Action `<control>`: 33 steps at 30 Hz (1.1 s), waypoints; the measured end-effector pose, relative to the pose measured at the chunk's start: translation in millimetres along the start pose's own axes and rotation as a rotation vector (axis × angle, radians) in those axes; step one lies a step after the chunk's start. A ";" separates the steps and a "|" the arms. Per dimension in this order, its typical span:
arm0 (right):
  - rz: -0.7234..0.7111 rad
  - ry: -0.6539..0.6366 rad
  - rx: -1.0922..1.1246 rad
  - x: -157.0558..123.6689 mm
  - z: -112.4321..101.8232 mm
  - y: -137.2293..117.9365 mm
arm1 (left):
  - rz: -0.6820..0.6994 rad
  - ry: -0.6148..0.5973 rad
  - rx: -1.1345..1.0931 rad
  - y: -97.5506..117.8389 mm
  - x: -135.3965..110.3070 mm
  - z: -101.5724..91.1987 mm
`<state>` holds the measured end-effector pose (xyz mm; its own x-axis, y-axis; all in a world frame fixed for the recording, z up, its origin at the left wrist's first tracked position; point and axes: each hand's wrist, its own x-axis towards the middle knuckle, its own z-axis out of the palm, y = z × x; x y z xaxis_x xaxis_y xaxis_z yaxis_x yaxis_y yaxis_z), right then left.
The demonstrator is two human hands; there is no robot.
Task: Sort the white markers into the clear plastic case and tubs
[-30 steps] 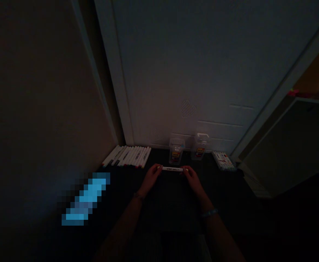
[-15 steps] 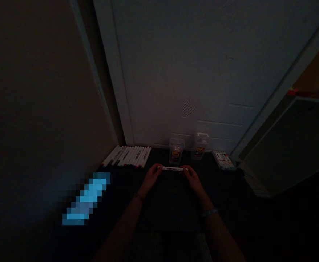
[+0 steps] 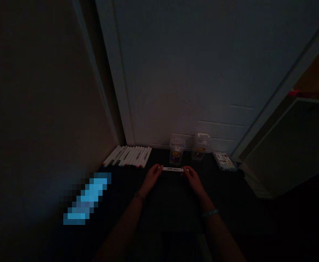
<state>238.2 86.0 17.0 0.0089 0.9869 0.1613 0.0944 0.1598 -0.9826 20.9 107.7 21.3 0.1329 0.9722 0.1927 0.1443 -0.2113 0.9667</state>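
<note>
A white marker (image 3: 172, 169) with dark print on its barrel lies level between my two hands, above the dark tabletop (image 3: 173, 207). My left hand (image 3: 152, 177) pinches its left end. At the other end, the fingers of my right hand (image 3: 192, 179) are closed on it. Just beyond the marker stands a clear plastic box (image 3: 177, 151) with a label on its front. A second clear box (image 3: 201, 147), also labelled, is to the right of the first.
Several white markers (image 3: 129, 156) lie side by side at the back left. At the back right sits a flat pack of markers (image 3: 224, 161). A bright blurred-out rectangle (image 3: 90, 198) is at the left. Behind the table rises a pale panel (image 3: 170, 72) with an embossed heart.
Both hands keep hold of the marker in nearly the same spot. The view has shifted very slightly, and little else differs.
</note>
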 end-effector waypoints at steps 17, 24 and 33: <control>-0.017 -0.022 0.014 1.3 -0.6 1.5 | -0.013 -0.007 -0.008 -2.2 1.2 -1.2; -0.002 -0.008 0.004 1.3 -0.1 3.0 | 0.005 0.004 -0.007 -8.2 2.1 -0.9; -0.023 -0.017 0.005 0.9 -0.5 2.2 | 0.038 0.008 0.008 -9.7 3.1 -1.8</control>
<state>239.0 87.2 15.1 -0.0098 0.9832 0.1821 0.0895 0.1822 -0.9792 18.1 112.9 12.9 0.1303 0.9642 0.2311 0.1472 -0.2493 0.9572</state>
